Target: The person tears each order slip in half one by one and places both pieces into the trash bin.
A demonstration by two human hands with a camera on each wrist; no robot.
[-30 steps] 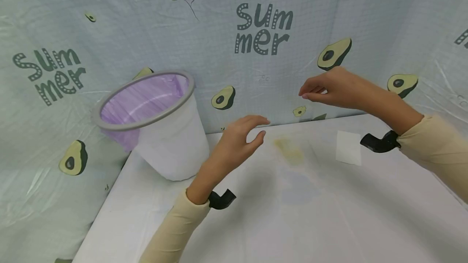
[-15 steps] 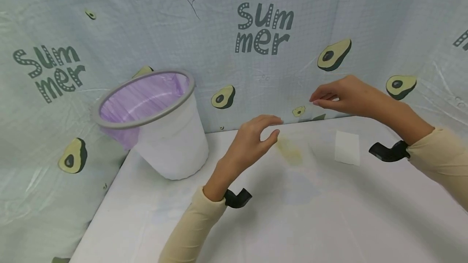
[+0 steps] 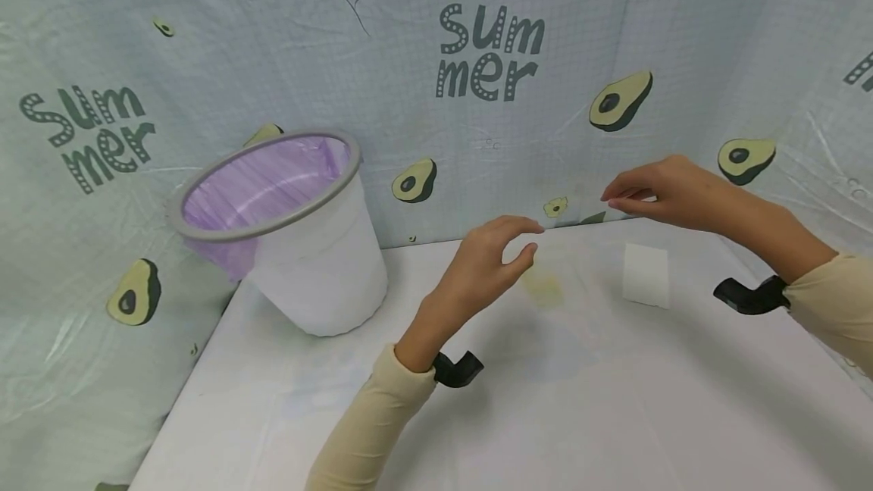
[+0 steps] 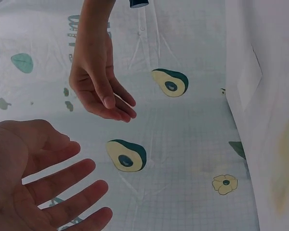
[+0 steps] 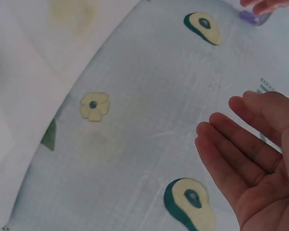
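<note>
My left hand [image 3: 480, 264] hovers over the middle of the white table, its thumb and fingers apart and loosely bent, with nothing between them. Higher and to the right, my right hand [image 3: 671, 192] is also in the air, fingers loosely bent and empty, as the right wrist view shows too. A small white sheet of paper [image 3: 645, 276] lies flat on the table below the right hand, not touched. To the left of my left hand stands a white bin [image 3: 327, 271] with a grey rim and a purple bag liner [image 3: 266, 180] inside it.
The white table [image 3: 546, 423] meets a pale curtain [image 3: 307, 82] printed with avocados and lettering at its back edge. A faint yellow stain [image 3: 543, 290] marks the tabletop. Each wrist bears a black camera mount [image 3: 458, 370].
Both hands have moved to the right through the air, and the right hand has also come a little lower. The bin and the paper have stayed in place.
</note>
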